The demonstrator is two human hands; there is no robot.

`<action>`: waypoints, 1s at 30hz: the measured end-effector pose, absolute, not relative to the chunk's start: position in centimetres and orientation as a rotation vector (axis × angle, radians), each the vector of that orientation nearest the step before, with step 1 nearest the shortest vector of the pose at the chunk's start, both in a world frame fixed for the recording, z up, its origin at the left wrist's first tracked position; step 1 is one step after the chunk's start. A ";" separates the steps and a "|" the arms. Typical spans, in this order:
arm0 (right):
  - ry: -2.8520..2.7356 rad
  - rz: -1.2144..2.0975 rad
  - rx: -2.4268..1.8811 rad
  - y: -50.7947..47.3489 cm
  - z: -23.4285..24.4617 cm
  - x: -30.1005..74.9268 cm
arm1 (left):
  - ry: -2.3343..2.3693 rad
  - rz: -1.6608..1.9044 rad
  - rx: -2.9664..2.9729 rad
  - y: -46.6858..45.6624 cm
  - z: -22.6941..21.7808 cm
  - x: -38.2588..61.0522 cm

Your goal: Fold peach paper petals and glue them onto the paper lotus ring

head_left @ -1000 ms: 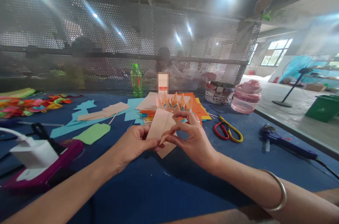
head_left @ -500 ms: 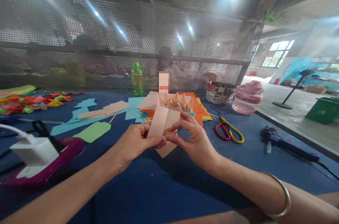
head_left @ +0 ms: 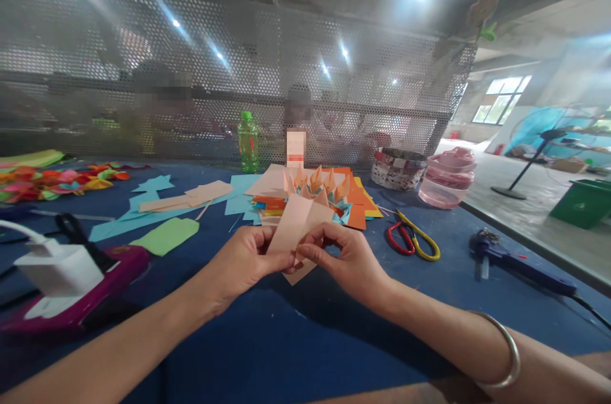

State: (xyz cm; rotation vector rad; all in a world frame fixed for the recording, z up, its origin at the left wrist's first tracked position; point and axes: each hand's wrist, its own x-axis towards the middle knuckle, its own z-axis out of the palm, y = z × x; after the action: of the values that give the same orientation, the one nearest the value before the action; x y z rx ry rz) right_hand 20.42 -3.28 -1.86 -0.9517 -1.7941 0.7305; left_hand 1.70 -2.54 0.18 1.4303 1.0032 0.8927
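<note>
A creased piece of pale peach paper (head_left: 292,226) is held up over the blue table (head_left: 267,347), its lower corner pointing down. My left hand (head_left: 252,254) is closed on its left edge, thumb in front and fingers behind. My right hand (head_left: 344,257) pinches the same paper near its middle, thumb and fingertips close to the left thumb. Just behind the paper stands a cluster of pointed orange and blue folded paper pieces (head_left: 319,182), its lower part hidden. Orange sheets (head_left: 358,216) and light blue sheets (head_left: 241,184) lie around it.
Scissors (head_left: 413,238) with red and yellow handles and a blue glue gun (head_left: 520,264) lie to the right. Behind them stand a woven basket (head_left: 398,168) and a pink jug (head_left: 447,178). A purple power strip (head_left: 114,277) is at left, a green bottle (head_left: 248,143) at the back.
My right hand has curled in, its fingers now bent closer together on the paper. The paper's upper part has shifted slightly right. My left hand keeps its hold.
</note>
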 end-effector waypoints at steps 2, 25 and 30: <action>-1.784 0.711 -0.980 -3.3 -1.9 20.4 | 0.996 0.881 1.422 -2.6 0.1 1.7; -1.832 0.533 -0.936 -3.7 -1.9 20.4 | 0.975 0.782 1.412 -2.8 -0.5 1.7; -1.801 0.574 -0.929 -3.8 -1.8 20.3 | 0.990 0.779 1.422 -2.9 -0.2 1.9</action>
State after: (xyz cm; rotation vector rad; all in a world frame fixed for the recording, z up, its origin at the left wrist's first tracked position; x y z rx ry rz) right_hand 20.35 -3.83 -1.76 -0.9288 -1.8015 0.5736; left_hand 1.89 -2.89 -0.25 1.4219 0.9898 0.7787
